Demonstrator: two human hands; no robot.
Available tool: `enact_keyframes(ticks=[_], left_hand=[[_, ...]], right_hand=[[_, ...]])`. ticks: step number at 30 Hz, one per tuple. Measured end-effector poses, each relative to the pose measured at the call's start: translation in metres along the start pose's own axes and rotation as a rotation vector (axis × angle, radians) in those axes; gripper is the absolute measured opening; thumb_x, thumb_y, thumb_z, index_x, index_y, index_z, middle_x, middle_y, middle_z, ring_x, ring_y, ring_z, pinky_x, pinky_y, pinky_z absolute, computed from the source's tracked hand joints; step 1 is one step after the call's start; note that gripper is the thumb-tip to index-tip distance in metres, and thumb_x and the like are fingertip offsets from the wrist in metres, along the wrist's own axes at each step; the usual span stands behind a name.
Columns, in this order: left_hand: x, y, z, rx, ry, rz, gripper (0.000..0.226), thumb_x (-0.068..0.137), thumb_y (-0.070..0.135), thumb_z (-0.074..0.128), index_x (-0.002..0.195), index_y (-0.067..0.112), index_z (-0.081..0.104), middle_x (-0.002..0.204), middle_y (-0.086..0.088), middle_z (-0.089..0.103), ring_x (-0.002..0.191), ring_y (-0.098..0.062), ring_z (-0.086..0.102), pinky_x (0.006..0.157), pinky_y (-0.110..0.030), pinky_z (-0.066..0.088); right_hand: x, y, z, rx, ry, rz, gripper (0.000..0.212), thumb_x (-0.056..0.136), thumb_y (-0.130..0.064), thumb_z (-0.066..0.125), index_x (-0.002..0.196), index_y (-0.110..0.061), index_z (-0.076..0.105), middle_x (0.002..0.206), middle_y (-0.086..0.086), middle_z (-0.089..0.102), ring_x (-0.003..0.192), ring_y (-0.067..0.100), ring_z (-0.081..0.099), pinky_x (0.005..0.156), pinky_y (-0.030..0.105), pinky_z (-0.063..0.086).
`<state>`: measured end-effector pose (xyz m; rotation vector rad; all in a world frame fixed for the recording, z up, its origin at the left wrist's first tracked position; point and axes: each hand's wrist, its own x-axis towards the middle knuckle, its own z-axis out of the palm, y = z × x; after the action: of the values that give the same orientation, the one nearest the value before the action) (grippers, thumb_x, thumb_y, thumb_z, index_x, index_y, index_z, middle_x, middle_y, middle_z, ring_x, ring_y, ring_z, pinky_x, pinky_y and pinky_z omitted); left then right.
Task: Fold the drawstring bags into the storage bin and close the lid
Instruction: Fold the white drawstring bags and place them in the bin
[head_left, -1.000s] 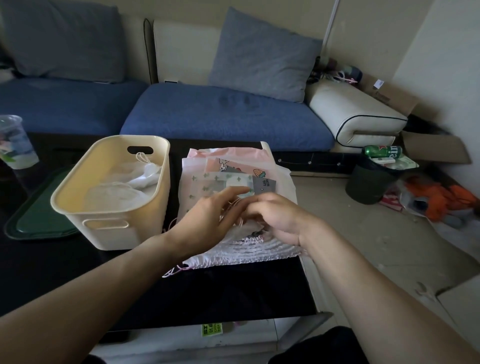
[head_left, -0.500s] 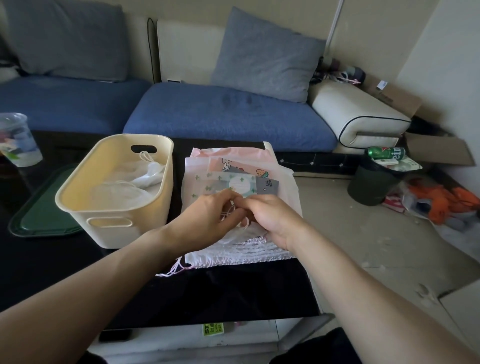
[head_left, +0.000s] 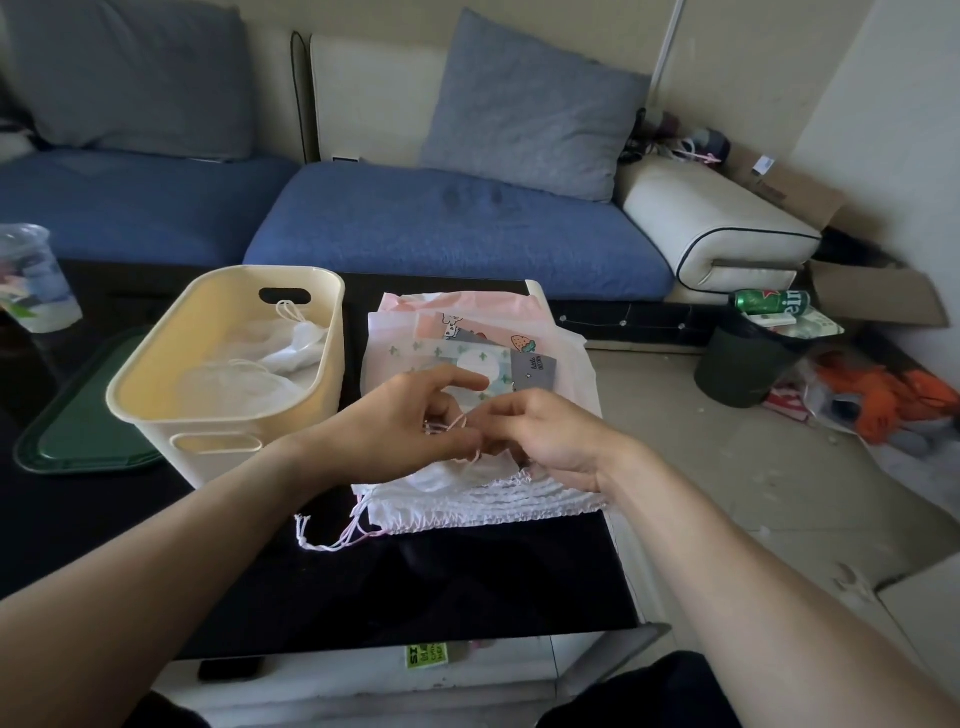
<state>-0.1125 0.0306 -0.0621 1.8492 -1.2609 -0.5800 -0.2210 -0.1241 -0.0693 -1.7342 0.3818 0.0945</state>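
A stack of white and pink drawstring bags (head_left: 561, 364) lies on the black table (head_left: 415, 582), gathered tops toward me. My left hand (head_left: 395, 431) and my right hand (head_left: 550, 441) meet above the stack, and both pinch a thin pink drawstring (head_left: 457, 423) of the top bag. To the left of the stack stands a cream storage bin (head_left: 156, 384), open, with folded white bags (head_left: 249, 374) inside. Its green lid (head_left: 67, 431) lies flat on the table, left of the bin.
A plastic cup (head_left: 31, 280) stands at the table's far left. A blue sofa with grey cushions (head_left: 530, 109) runs behind the table. On the floor at right are a dark waste bin (head_left: 748, 364) holding a green can, cardboard boxes and orange cloth.
Both hands have lifted a little off the stack and now pull the pink drawstring up between them. More loose cord ends show at the stack's near left corner.
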Motion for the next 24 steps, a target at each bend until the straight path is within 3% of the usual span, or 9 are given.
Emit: enact_keyframes(ticks=[3, 6, 10, 15, 18, 21, 22, 24], left_hand=[[-0.002, 0.0, -0.004, 0.045, -0.005, -0.001, 0.049, 0.085, 0.011, 0.074, 0.13, 0.023, 0.057, 0.079, -0.007, 0.069, 0.072, -0.014, 0.062, 0.077, -0.024, 0.05], [-0.003, -0.003, 0.001, 0.205, 0.135, 0.046, 0.038, 0.082, 0.009, 0.071, 0.118, 0.021, 0.066, 0.072, 0.003, 0.062, 0.065, -0.002, 0.055, 0.065, -0.012, 0.044], [-0.004, -0.006, 0.005, 0.424, 0.27, 0.174, 0.019, 0.081, 0.014, 0.073, 0.1, 0.018, 0.075, 0.073, 0.017, 0.06, 0.068, 0.008, 0.056, 0.067, -0.006, 0.041], [0.0, -0.008, 0.006, 0.572, 0.259, 0.258, 0.009, 0.087, 0.018, 0.073, 0.092, 0.016, 0.079, 0.08, 0.002, 0.065, 0.077, -0.013, 0.057, 0.073, -0.036, 0.051], [0.0, -0.007, 0.005, 0.587, 0.305, 0.224, 0.009, 0.087, 0.018, 0.07, 0.088, 0.016, 0.079, 0.081, 0.002, 0.064, 0.079, -0.016, 0.06, 0.074, -0.038, 0.051], [0.0, -0.007, 0.001, 0.527, 0.307, 0.106, 0.009, 0.086, 0.023, 0.068, 0.086, 0.018, 0.075, 0.081, 0.008, 0.064, 0.077, -0.007, 0.061, 0.072, -0.016, 0.048], [0.0, -0.006, -0.001, 0.496, 0.281, 0.042, 0.007, 0.086, 0.025, 0.068, 0.083, 0.021, 0.073, 0.079, 0.012, 0.064, 0.075, -0.002, 0.059, 0.067, -0.008, 0.043], [0.002, -0.005, -0.005, 0.414, 0.193, -0.092, 0.01, 0.085, 0.028, 0.069, 0.076, 0.023, 0.07, 0.071, 0.014, 0.063, 0.068, 0.001, 0.057, 0.059, -0.006, 0.04]], right_hand=[[0.005, 0.005, -0.001, -0.024, 0.071, 0.061, 0.018, 0.098, -0.024, 0.065, 0.085, -0.017, 0.075, 0.078, 0.002, 0.073, 0.063, 0.006, 0.059, 0.057, 0.02, 0.039], [0.01, 0.006, -0.001, -0.011, 0.13, 0.159, 0.029, 0.095, -0.025, 0.063, 0.069, -0.02, 0.075, 0.077, 0.002, 0.076, 0.061, 0.012, 0.056, 0.055, 0.027, 0.033], [0.013, 0.006, -0.001, -0.023, 0.166, 0.212, 0.022, 0.09, -0.028, 0.061, 0.072, -0.02, 0.072, 0.071, 0.0, 0.074, 0.055, 0.014, 0.052, 0.044, 0.022, 0.031], [0.01, 0.007, 0.0, -0.097, 0.189, 0.157, 0.018, 0.092, -0.03, 0.066, 0.08, -0.021, 0.074, 0.065, -0.005, 0.07, 0.049, 0.006, 0.054, 0.039, 0.018, 0.032], [0.01, 0.006, 0.0, -0.083, 0.211, 0.08, 0.008, 0.089, -0.025, 0.072, 0.096, -0.023, 0.074, 0.077, -0.005, 0.075, 0.061, 0.006, 0.064, 0.051, 0.019, 0.043], [0.005, 0.002, -0.001, -0.133, 0.094, 0.007, 0.035, 0.077, -0.032, 0.078, 0.11, -0.03, 0.065, 0.093, -0.007, 0.077, 0.077, -0.002, 0.07, 0.057, 0.013, 0.048], [0.004, 0.001, 0.0, -0.151, 0.045, -0.024, 0.04, 0.076, -0.032, 0.08, 0.113, -0.03, 0.062, 0.095, -0.006, 0.078, 0.086, 0.001, 0.071, 0.066, 0.017, 0.052], [0.005, 0.003, 0.003, -0.192, 0.045, -0.072, 0.043, 0.08, -0.02, 0.082, 0.118, -0.024, 0.061, 0.09, -0.004, 0.078, 0.086, 0.007, 0.071, 0.074, 0.025, 0.054]])
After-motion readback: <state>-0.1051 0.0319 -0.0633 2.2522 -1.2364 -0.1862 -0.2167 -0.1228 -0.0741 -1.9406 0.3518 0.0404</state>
